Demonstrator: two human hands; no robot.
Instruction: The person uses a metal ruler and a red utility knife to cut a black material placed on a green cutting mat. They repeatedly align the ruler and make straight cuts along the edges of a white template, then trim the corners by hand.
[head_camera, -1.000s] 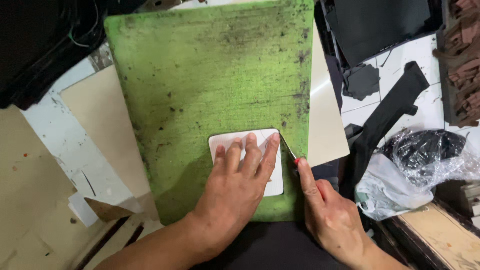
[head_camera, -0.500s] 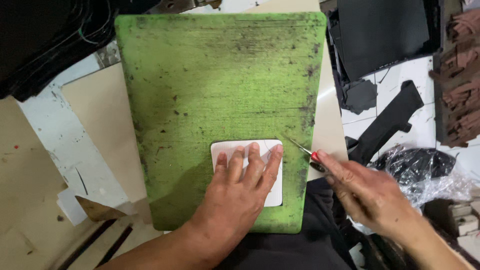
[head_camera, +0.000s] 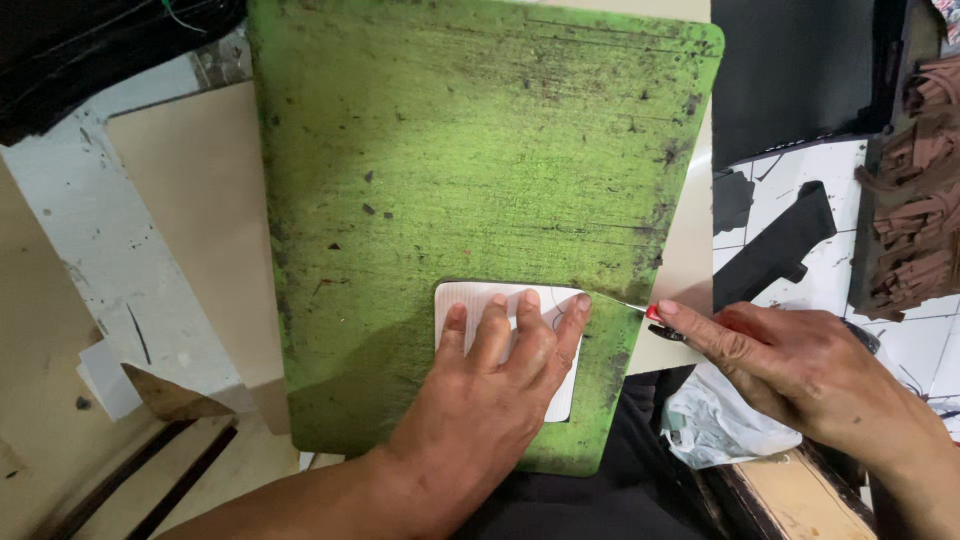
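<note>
A scuffed green cutting mat (head_camera: 470, 180) lay on a pale surface (head_camera: 190, 200). The left hand (head_camera: 490, 400) pressed flat, fingers (head_camera: 495, 335) slightly spread, on a white rounded card (head_camera: 470, 300) near the mat's lower edge. Just right of those fingers, the right hand (head_camera: 800, 370) pinched what seemed a thin blade with a red grip (head_camera: 645, 312), its tip at the card's upper right corner. Black scraps (head_camera: 780, 245) lay beyond.

A scuffed, matt green cutting mat (head_camera: 470, 170), scored and stained black, bears a smooth white card template (head_camera: 480, 305). At three o'clock, a thin metal blade (head_camera: 618, 303); beyond it, matt black sheet (head_camera: 800, 70), brown fringed strips (head_camera: 915, 190) and crinkled glossy plastic (head_camera: 720, 425).
</note>
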